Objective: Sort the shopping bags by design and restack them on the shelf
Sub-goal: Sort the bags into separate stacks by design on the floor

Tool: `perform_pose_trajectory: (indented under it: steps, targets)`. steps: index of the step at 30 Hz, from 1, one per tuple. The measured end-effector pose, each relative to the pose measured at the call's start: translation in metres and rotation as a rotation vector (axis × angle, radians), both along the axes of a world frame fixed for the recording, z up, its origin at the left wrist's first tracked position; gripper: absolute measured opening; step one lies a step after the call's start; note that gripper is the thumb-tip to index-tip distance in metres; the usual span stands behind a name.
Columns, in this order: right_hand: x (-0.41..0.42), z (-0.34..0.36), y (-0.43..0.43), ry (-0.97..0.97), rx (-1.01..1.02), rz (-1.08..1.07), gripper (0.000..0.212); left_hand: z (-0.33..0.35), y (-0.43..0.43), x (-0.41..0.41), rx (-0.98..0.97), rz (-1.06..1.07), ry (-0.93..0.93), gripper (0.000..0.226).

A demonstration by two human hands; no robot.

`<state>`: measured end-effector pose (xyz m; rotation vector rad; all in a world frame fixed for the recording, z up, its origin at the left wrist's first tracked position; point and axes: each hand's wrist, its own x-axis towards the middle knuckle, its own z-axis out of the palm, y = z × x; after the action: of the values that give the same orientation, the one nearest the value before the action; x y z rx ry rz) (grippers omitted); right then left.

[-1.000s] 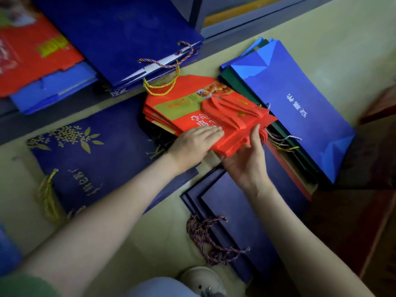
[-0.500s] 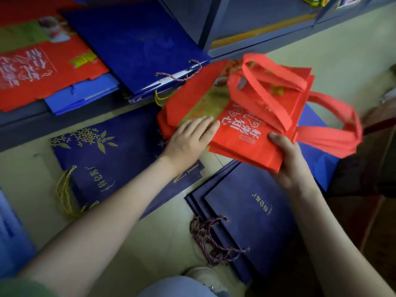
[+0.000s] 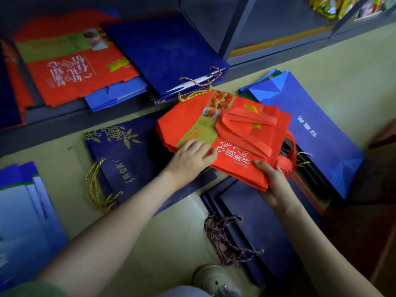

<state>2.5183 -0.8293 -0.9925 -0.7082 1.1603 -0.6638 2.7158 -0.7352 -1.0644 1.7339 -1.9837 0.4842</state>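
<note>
Red bag stack (image 3: 188,121) held low over the floor (image 3: 182,232), in front of the shelf (image 3: 53,123).

Right hand (image 3: 272,183): grip closed on the near edge of the red bag stack, thumb on top, fingers underneath. Left hand (image 3: 190,159): palm down, fingers laid across the top bag, no closed grip. The red handles lie folded over the top of the stack, and some hang off its right side. The stack overlaps a navy bag (image 3: 120,159) with gold leaf print on its left and a bright blue bag (image 3: 310,129) on its right. A navy stack (image 3: 257,221) with twisted cord handles lies below the right hand. Red and dark blue bags lie flat on the shelf.
</note>
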Motion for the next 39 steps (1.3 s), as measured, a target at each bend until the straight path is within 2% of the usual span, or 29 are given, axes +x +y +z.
perform_pose_trajectory:
  steps: [3, 5, 8, 11, 12, 14, 18, 20, 23, 26, 28, 32, 36, 39]
  targets:
    - [-0.009, 0.009, -0.013, -0.054, -0.063, -0.006, 0.031, 0.005, -0.023, -0.009, -0.009, 0.013, 0.007, 0.031]
    - [-0.014, 0.008, -0.025, -0.076, -0.081, -0.032, 0.036, 0.005, -0.038, -0.015, 0.069, 0.027, 0.001, 0.042]
    - [-0.018, -0.009, -0.046, -0.095, -0.067, -0.117, 0.042, 0.014, -0.055, -0.02, 0.323, 0.134, 0.001, 0.066]
    - [-0.012, -0.032, -0.07, -0.081, 0.036, -0.139, 0.044, 0.004, -0.067, -0.021, 0.579, 0.215, 0.047, 0.08]
    - [-0.008, -0.038, -0.077, -0.053, 0.075, -0.112, 0.043, -0.001, -0.068, -0.02, 0.611, 0.24, 0.048, 0.082]
    - [0.0, -0.052, -0.086, 0.092, 0.15, -0.028, 0.043, -0.01, -0.066, -0.017, 0.654, 0.265, 0.056, 0.083]
    - [-0.006, -0.085, -0.087, 0.558, 0.224, 0.126, 0.047, -0.023, -0.05, -0.009, 0.737, 0.325, 0.067, 0.081]
    - [-0.013, -0.095, -0.084, 0.842, 0.081, 0.228, 0.055, -0.026, -0.043, -0.005, 0.75, 0.348, 0.072, 0.083]
    - [-0.006, -0.093, -0.069, 1.182, -0.276, 0.417, 0.066, -0.031, -0.036, -0.001, 0.743, 0.369, 0.078, 0.086]
    - [0.022, -0.079, -0.043, 1.399, -0.837, 0.478, 0.069, -0.025, -0.029, 0.005, 0.729, 0.403, 0.118, 0.083]
    - [0.046, -0.07, -0.034, 1.467, -1.043, 0.489, 0.07, -0.016, -0.023, 0.016, 0.694, 0.461, 0.147, 0.08]
    - [0.092, -0.057, -0.027, 1.425, -1.306, 0.537, 0.074, 0.0, -0.002, 0.055, 0.58, 0.617, 0.129, 0.079]
    - [0.151, -0.049, -0.016, 1.159, -1.666, 0.71, 0.087, 0.013, 0.022, 0.111, 0.42, 0.785, 0.001, 0.086]
    - [0.198, -0.049, -0.012, 0.999, -1.822, 0.878, 0.096, 0.025, 0.043, 0.151, 0.393, 0.927, -0.057, 0.085]
